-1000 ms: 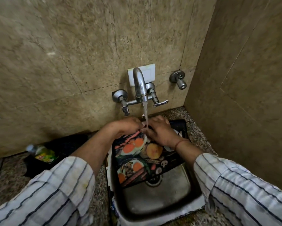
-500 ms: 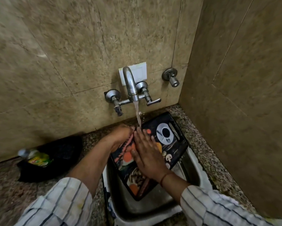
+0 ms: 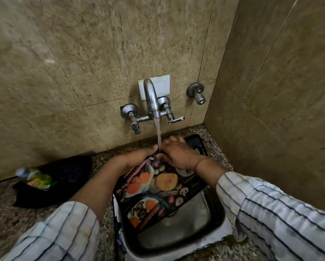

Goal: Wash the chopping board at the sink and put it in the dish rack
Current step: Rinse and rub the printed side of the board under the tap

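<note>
The chopping board [image 3: 163, 187], dark with printed fruit and vegetables, leans tilted over the steel sink [image 3: 205, 230], its far end against the back counter. My left hand [image 3: 137, 157] grips its upper left edge. My right hand [image 3: 178, 153] lies flat on the board's upper part, fingers under the water stream running from the tap [image 3: 151, 98]. No dish rack is in view.
A black cloth or tray [image 3: 63, 178] with a green-labelled bottle [image 3: 36, 178] lies on the granite counter at the left. A wall valve [image 3: 196, 93] sticks out right of the tap. Tiled walls close in behind and on the right.
My right hand has slid from the board's middle up to its top under the water stream. The board has tilted back so that its lower picture half shows again.
</note>
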